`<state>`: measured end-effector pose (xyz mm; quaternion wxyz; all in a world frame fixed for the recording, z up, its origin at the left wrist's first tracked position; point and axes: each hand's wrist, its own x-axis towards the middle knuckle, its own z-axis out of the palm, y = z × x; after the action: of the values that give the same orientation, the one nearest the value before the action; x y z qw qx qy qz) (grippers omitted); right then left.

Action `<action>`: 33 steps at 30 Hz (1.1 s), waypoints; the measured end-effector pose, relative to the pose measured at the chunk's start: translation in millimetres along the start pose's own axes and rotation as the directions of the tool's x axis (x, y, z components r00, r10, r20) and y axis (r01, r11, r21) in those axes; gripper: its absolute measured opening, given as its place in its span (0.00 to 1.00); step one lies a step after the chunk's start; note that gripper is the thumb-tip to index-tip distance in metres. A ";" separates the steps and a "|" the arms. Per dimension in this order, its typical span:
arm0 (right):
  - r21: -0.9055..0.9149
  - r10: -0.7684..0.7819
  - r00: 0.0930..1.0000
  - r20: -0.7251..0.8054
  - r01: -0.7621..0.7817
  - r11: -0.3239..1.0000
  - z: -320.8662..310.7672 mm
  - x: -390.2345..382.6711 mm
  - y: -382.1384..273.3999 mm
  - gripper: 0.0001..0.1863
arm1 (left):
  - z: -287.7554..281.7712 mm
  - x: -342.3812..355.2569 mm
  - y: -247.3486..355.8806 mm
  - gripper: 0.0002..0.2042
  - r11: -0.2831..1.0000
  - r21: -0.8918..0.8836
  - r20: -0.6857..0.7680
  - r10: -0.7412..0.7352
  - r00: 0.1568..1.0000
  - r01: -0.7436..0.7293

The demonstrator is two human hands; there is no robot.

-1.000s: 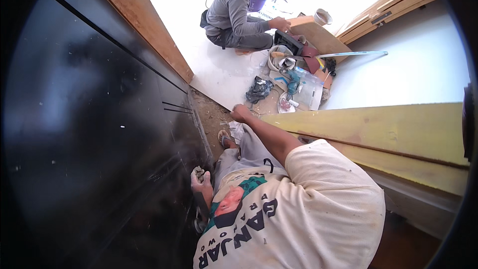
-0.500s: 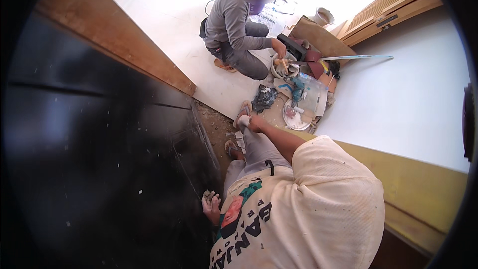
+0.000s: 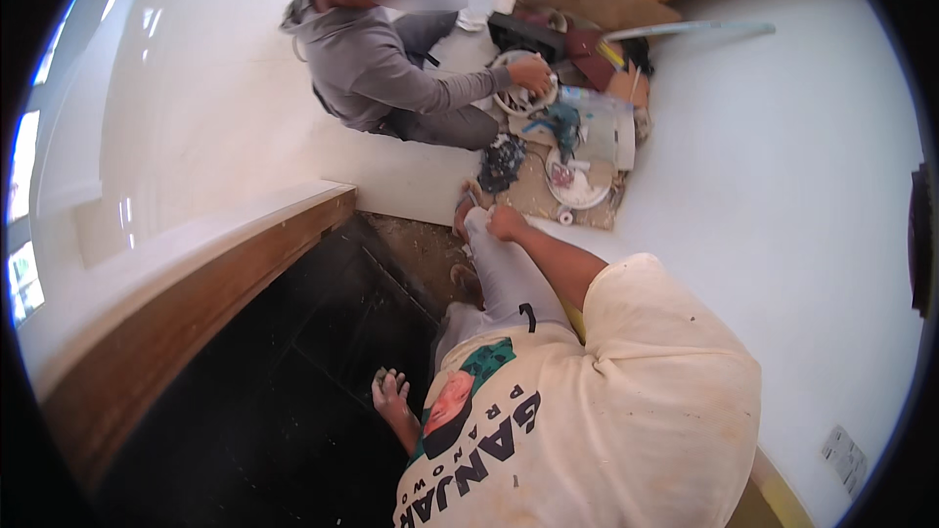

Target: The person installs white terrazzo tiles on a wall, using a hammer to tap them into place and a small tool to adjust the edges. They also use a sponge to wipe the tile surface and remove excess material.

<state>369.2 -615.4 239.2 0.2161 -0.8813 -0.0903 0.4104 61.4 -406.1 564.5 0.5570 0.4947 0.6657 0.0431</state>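
Cloth trousers (image 3: 511, 286) adjoin right hand (image 3: 505, 223), grip unclear; left hand (image 3: 392, 394) pinches small greyish lump (image 3: 380, 377).

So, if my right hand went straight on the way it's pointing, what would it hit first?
Probably your own trouser leg, which shows right at the right hand; your farther foot lies just beyond. Depth is unclear, so I can't tell whether they already touch.

I have room over the black board (image 3: 293, 381) beside my left hand (image 3: 392, 393), but 1 dark bag (image 3: 502, 164) and 1 person (image 3: 377, 64) obstruct my right hand (image 3: 506, 224) ahead.
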 end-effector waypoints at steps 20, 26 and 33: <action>0.581 0.505 0.859 -0.088 -0.367 0.726 -55.9 -101.0 74.5 0.15 | 190.5 27.9 174.1 0.15 0.273 0.562 0.752 0.225 0.620 -0.781; 0.718 0.697 0.717 -0.027 -0.471 0.512 -22.2 -84.7 113.5 0.14 | 270.7 9.2 174.9 0.17 0.110 0.498 0.860 0.066 0.506 -0.860; 0.719 0.716 0.643 -0.270 -0.359 0.594 37.8 -31.9 187.9 0.12 | 403.9 59.7 127.2 0.21 0.020 0.430 0.877 -0.249 0.412 -0.903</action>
<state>316.3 -781.9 154.1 0.3603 -0.8214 0.3944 0.1998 462.4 -498.9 448.4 0.2828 0.8429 -0.0053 -0.4577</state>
